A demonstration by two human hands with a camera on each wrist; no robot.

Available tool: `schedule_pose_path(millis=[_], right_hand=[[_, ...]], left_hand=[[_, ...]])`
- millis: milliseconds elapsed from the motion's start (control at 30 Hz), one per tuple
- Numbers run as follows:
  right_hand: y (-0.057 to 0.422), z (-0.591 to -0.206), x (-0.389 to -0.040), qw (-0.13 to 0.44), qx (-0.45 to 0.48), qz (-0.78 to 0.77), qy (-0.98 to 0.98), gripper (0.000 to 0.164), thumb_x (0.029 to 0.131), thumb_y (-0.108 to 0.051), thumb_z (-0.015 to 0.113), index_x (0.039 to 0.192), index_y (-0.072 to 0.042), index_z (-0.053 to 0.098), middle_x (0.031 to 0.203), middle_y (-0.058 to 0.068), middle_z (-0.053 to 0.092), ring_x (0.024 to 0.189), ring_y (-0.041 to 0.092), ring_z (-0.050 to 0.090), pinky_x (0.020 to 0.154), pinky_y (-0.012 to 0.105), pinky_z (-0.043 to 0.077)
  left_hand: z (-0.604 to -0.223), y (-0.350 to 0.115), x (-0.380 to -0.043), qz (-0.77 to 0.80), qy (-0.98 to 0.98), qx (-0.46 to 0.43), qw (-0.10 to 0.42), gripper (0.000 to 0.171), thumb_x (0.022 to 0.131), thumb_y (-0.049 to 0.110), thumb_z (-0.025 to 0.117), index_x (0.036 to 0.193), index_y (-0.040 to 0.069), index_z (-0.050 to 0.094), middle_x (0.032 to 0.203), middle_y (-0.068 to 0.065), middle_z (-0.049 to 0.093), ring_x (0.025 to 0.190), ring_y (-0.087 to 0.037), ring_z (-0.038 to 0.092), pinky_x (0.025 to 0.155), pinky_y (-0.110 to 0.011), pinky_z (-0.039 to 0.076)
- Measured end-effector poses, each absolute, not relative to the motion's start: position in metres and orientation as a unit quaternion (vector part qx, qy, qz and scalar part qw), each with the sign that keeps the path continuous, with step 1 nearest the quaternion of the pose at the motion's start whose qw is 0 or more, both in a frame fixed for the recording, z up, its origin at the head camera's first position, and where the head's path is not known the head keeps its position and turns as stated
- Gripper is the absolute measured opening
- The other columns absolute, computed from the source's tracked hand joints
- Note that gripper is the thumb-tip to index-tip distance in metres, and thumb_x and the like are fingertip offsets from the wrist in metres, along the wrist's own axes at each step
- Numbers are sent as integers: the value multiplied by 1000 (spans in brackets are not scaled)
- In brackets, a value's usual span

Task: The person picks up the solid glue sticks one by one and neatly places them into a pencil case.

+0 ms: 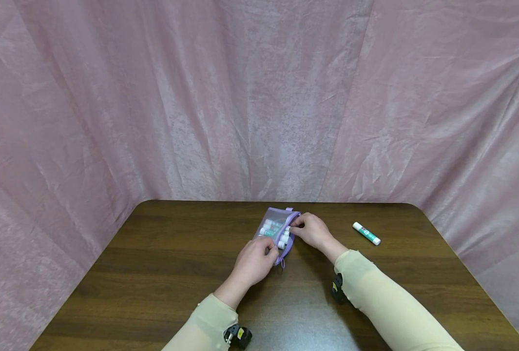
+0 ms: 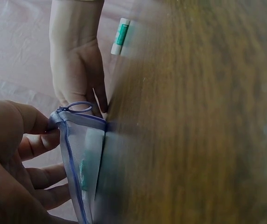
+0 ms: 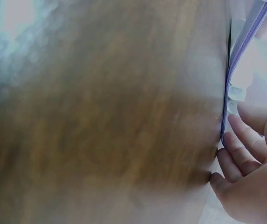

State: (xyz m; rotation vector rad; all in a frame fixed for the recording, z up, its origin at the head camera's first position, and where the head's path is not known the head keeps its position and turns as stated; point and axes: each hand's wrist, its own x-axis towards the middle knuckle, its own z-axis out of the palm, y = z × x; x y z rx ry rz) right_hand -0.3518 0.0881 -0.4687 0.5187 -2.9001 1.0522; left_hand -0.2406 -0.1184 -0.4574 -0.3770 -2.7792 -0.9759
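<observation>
A purple-edged mesh zip pouch (image 1: 263, 218) lies on the table with several glue sticks (image 1: 273, 225) inside, their white ends toward its mouth on the right. My left hand (image 1: 255, 258) pinches the near corner of the pouch beside the zipper pull (image 2: 79, 107). At the mouth, my right hand (image 1: 313, 230) has thumb and forefinger converging on the white end of a glue stick; in the right wrist view the fingertips (image 3: 232, 122) sit right at the zipper edge. One more glue stick (image 1: 366, 233), white and green, lies on the table right of my right hand.
The brown wooden table (image 1: 176, 273) has rounded far corners. Behind it hangs a pink curtain (image 1: 250, 107), which also runs along both sides. Black wrist cameras (image 1: 240, 336) are worn below the pale sleeves.
</observation>
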Motion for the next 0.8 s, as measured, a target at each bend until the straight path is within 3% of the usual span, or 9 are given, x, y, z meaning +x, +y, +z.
schedule_pose_path(millis=[500,800], right_hand=[[90,-469,-350,13,190,343,-920,12,100,-18,80,103,-7,85,115,12,73,114,34,67,102,53,51],[111,-503,-378,16,233,362,-903,25,97,-40,83,108,-18,87,119,10,76,120,34,68,103,53,52]], left_hand=[[-457,-118,-241,-329,-932,-128,87,25,99,13,64,75,20,60,86,6,60,80,-17,55,76,-37,47],[-457,-118,-239,-332,-931,-124,83,24,98,13,64,76,20,60,86,6,60,81,-18,55,74,-37,47]])
